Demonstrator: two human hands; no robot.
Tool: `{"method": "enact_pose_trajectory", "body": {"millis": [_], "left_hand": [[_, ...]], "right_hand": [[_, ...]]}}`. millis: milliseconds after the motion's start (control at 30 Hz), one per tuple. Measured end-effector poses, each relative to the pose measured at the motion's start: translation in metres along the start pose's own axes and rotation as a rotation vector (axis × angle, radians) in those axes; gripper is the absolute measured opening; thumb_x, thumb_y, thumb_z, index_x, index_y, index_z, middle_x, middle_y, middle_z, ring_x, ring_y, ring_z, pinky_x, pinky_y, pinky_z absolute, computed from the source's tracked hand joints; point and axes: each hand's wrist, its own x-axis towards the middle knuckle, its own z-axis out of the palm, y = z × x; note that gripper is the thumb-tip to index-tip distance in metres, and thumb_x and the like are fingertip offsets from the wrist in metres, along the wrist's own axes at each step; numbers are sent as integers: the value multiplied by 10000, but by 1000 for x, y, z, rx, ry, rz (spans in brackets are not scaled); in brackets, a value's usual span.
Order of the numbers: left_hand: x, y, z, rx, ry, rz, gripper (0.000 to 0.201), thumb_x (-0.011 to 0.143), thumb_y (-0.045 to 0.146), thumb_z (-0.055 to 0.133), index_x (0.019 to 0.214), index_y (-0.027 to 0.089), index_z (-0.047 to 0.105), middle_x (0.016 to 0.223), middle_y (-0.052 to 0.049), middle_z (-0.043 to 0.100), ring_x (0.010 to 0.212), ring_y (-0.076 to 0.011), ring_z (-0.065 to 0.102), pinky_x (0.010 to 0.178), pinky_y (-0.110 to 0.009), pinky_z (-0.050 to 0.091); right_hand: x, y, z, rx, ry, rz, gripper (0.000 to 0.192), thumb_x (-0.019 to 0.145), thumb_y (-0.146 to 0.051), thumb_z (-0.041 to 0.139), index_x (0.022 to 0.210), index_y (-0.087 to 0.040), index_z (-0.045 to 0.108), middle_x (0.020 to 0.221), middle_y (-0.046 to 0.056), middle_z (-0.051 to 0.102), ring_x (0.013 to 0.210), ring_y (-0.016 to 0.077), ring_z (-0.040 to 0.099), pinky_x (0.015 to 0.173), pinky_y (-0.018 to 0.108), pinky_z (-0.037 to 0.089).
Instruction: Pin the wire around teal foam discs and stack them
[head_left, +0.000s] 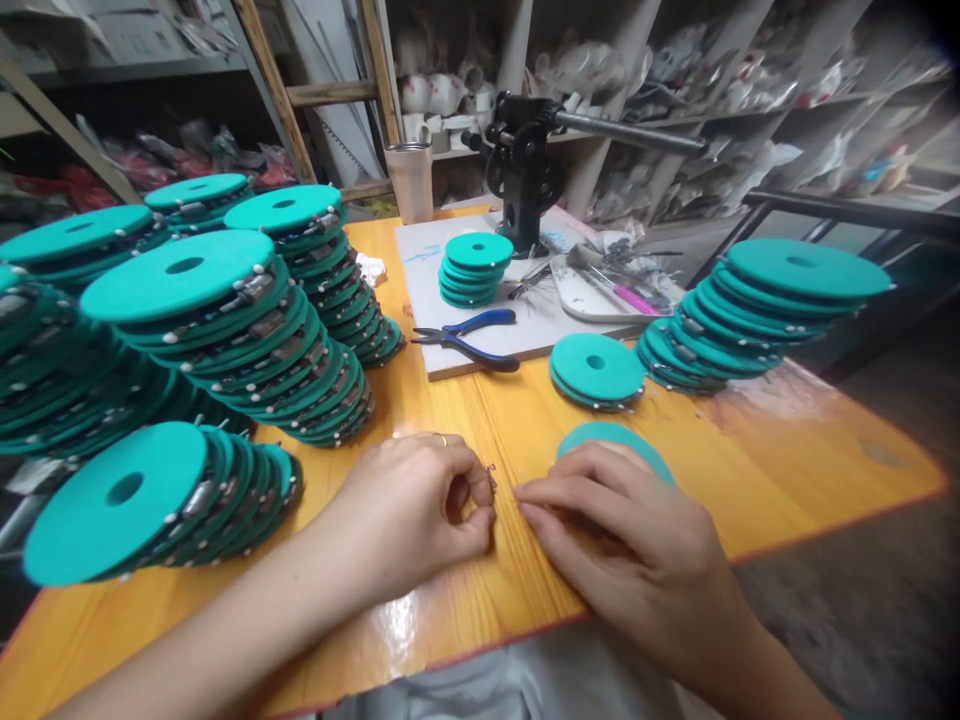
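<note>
Tiny piece (491, 478) at left hand (431, 505): shape unclear.

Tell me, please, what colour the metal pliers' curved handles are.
The curved handles are dark blue; the head view shows them best.

hands (427, 500) (637, 540) 2 | disc-stacks (225, 330) 9+ | pliers (450, 336) 1 | press (519, 165) 1 | cup (411, 185) 1

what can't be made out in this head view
Head view, small piece by the left hand: too small to identify.
Head view, disc by the right hand: partly hidden by that hand.
Head view, leftmost stack: cut off by the left edge.
Head view, shelf goods: too blurred to identify.
</note>
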Motion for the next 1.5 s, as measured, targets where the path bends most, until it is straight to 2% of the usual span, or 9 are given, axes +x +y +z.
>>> {"method": "enact_pose_trajectory", "body": {"millis": [67, 133, 267, 367, 467, 700, 1067, 1233, 1500], "left_hand": [[0, 0, 3, -169, 38, 11, 64, 728, 229, 587, 696, 178, 608, 712, -8, 629, 657, -137, 546, 601, -239, 412], [0, 0, 7, -455, 55, -9, 76, 735, 221, 619, 713, 158, 581, 704, -18, 630, 614, -115, 538, 573, -223, 431], [2, 2, 14, -1001, 19, -72, 183, 734, 232, 722, 730, 124, 575, 754, -53, 680, 621, -107, 613, 604, -223, 503], [5, 3, 16, -1197, 0, -130, 203, 719, 203, 773, 735, 106, 595, 777, -64, 717, 669, -118, 678, 663, -222, 552], [6, 5, 16, -1201, -5, -188, 170, 712, 161, 785, 760, 94, 636, 766, -65, 735, 700, -122, 705, 687, -198, 568], [5, 8, 15, -1187, -18, -175, 70, 756, 136, 740, 781, 80, 705, 700, -46, 732, 651, -75, 680, 672, -136, 551], [4, 7, 19, -1152, 5, -123, 287, 698, 193, 812, 803, 97, 563, 674, -44, 703, 627, -110, 675, 630, -191, 542], [5, 8, 18, -1130, 14, -107, 217, 753, 166, 760, 801, 98, 559, 703, -49, 706, 632, -102, 674, 624, -184, 536], [4, 9, 19, -1101, 33, -82, 181, 754, 134, 749, 788, 100, 574, 711, -21, 692, 647, -78, 668, 642, -155, 538]], "right_hand": [[0, -1, -1, 12, -18, 24, 105, 891, -121, 550, 837, -161, 631, 784, 12, 547, 744, 105, 488, 707, 255, 360], [0, -2, -2, 37, -44, 58, 120, 883, -131, 515, 788, -147, 586, 757, 19, 524, 726, 114, 463, 680, 262, 336], [-1, -4, -5, 70, -60, 93, 149, 874, -118, 454, 733, -137, 502, 725, 20, 489, 702, 118, 429, 655, 265, 307], [-2, -4, -5, 85, -40, 116, 154, 875, -114, 450, 727, -136, 484, 723, 16, 477, 697, 112, 418, 643, 261, 298], [-2, -3, -5, 87, -34, 130, 155, 877, -105, 448, 727, -135, 475, 720, 12, 462, 689, 106, 404, 632, 259, 284], [-1, -3, -4, 68, -49, 136, 138, 856, -96, 446, 724, -135, 464, 731, 8, 462, 688, 108, 391, 637, 259, 267], [-1, -2, -2, 41, -59, 144, 130, 837, -104, 441, 714, -133, 473, 717, 15, 450, 697, 119, 382, 642, 258, 252], [-1, -2, -2, 43, -55, 151, 123, 834, -102, 443, 718, -135, 470, 721, 13, 455, 698, 120, 383, 644, 257, 250], [-2, -2, -2, 55, -72, 154, 101, 816, -86, 446, 730, -139, 459, 735, 10, 460, 714, 123, 388, 656, 259, 252]]}}
